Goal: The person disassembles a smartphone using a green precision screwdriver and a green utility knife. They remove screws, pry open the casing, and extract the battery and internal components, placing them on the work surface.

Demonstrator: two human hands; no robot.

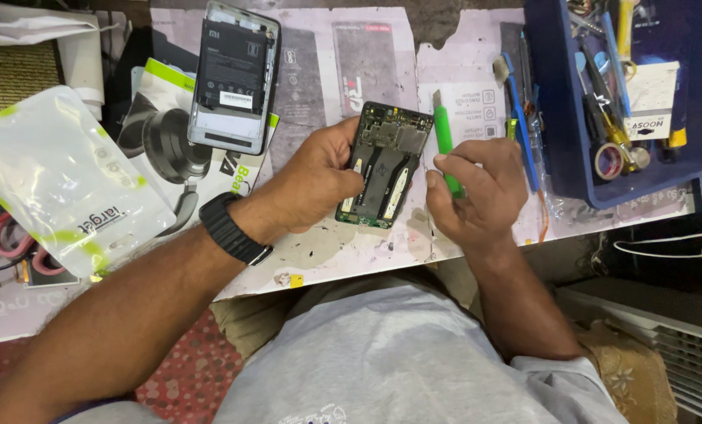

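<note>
We are gripping the opened phone frame (pixel 385 165) in our left hand (pixel 315 180), tilting its circuit side up to expose it. Our right hand (pixel 476 192) is closing around a green pry tool (pixel 447 141), tip probably nearing the frame's edge. At eleven o'clock another opened phone (pixel 233 78) is lying on the counter (pixel 343 251); at two o'clock, a blue tool tray (pixel 555 118).

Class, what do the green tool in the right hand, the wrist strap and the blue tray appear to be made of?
Green tool: probably plastic, with a smooth, evenly bright handle and a pale tip. Wrist strap: likely rubber or silicone, matte black and ribbed. Blue tray: seemingly moulded plastic, with uniform colour and thick walls with a slight sheen.
</note>
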